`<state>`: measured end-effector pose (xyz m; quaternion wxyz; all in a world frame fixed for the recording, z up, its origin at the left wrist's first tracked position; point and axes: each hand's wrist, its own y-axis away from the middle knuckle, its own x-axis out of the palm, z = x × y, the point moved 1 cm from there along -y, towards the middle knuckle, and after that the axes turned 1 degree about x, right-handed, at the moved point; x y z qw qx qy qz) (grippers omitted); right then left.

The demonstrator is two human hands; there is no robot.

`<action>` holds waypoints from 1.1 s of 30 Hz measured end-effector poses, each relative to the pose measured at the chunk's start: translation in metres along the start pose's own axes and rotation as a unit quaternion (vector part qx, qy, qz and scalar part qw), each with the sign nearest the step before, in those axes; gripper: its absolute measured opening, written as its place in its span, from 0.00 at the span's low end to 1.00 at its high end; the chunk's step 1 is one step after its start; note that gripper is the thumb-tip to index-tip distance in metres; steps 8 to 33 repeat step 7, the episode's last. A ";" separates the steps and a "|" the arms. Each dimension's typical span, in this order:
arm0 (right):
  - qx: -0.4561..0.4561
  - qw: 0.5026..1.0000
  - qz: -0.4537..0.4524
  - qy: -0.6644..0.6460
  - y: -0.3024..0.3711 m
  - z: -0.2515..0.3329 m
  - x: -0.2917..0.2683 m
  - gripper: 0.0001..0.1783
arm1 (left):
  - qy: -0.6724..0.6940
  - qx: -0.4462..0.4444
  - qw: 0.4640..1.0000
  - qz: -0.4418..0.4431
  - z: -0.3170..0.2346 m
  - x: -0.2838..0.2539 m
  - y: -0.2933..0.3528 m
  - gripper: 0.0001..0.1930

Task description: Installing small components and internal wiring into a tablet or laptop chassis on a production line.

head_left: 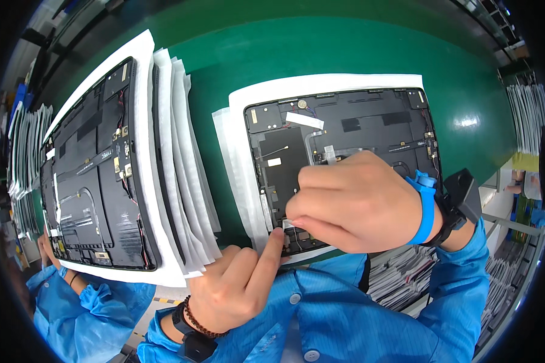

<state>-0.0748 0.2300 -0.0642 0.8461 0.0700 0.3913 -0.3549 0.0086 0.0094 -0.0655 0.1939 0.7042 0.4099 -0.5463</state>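
A black tablet back shell (369, 127) with thin cables, small boards and dark tape patches lies on white sheets (327, 81) in front of me. My right hand (360, 202) is closed over its lower left part, thumb and fingers pinched together; what they hold is hidden. A small white tab (289, 224) shows right at these fingertips. My left hand (239, 281) reaches to the shell's lower left corner, its index finger stretched out to the edge beside the tab and the other fingers loosely bent. A white strip (304, 120) lies on the shell's upper left.
To the left stands a stack of similar shells (97, 175) layered with white sheets (184, 163). Another person's hand (48, 251) and blue sleeve are beyond it at lower left. More stacks (527, 118) stand at the right past the green table (466, 109).
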 end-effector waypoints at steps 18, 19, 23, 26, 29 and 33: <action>-0.110 0.988 -0.016 0.104 0.014 0.000 0.009 0.10 | -0.040 -0.031 0.998 0.049 -0.002 -0.004 -0.003 0.20; -0.110 0.988 -0.016 0.104 0.014 0.000 0.009 0.10 | -0.040 -0.031 0.998 0.049 -0.002 -0.004 -0.003 0.20; -0.110 0.988 -0.016 0.104 0.014 0.000 0.009 0.10 | -0.040 -0.031 0.998 0.049 -0.002 -0.004 -0.003 0.20; -0.110 0.988 -0.016 0.104 0.014 0.000 0.009 0.10 | -0.040 -0.031 0.998 0.049 -0.002 -0.004 -0.003 0.20; -0.110 0.988 -0.016 0.104 0.014 0.000 0.009 0.10 | -0.040 -0.031 0.998 0.049 -0.002 -0.004 -0.003 0.20; -0.110 0.988 -0.016 0.104 0.014 0.000 0.009 0.10 | -0.040 -0.031 0.998 0.049 -0.002 -0.004 -0.003 0.20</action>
